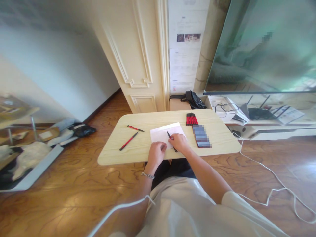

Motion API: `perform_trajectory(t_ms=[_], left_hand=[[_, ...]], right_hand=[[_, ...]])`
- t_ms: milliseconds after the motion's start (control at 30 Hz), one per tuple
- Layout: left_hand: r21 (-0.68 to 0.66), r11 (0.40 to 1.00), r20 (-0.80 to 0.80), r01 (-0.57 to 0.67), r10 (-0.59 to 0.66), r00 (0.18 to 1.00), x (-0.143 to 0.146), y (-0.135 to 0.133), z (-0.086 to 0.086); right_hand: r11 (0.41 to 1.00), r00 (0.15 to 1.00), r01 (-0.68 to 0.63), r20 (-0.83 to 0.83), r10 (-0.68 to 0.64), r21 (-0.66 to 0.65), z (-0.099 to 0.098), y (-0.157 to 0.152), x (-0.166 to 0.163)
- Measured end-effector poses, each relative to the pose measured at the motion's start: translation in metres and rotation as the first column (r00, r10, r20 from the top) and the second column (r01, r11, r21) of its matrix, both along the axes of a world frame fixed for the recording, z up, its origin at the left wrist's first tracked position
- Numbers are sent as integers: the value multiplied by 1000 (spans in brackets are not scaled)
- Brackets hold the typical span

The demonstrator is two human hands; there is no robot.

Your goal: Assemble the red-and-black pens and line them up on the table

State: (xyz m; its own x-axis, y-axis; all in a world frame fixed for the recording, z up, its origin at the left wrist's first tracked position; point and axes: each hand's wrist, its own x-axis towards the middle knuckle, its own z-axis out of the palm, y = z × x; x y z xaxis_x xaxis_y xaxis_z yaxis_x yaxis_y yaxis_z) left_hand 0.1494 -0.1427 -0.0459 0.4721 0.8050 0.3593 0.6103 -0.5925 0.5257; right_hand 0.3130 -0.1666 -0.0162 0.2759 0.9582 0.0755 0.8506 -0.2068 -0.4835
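A white sheet of paper (158, 133) lies near the table's front edge, in front of me. My right hand (179, 143) is closed on a dark pen (169, 134), which slants across the sheet and sticks out on both sides of the fingers. My left hand (157, 153) rests at the sheet's near edge with curled fingers; what they pinch, if anything, is hidden. Left of the paper lie a red and black pen (128, 141) and another such pen (135, 128), apart from both hands.
On the pale wooden table (111, 149), a row of red and black pens (191, 119) lies behind a phone (201, 135) on the right. A black bag (194, 99) sits beyond the table. A white cable (268, 168) runs over the floor at right.
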Motion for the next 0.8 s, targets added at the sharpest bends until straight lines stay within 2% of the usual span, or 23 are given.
perform_trajectory(t_ms=[200,300,467,633,800], left_hand=[[-17,999,-6,28,-28,1000,1,5,3],[-28,1000,16,15,-15,1000,3,6,4],[1,998,98,-61,60,993,3,2,3],[9,995,116,-100,99,988,0,-1,1],[18,995,94,-97,95,991,0,-3,1]], right_hand=[[999,999,18,-50,-16,36,-7,1,3],[984,990,76,-127,-56,159,-7,-5,10],[919,957,196,-271,-104,342,-12,-20,19],[903,900,247,-428,-79,351,-19,-26,23],[918,900,230,-429,-75,323,-19,-24,23]])
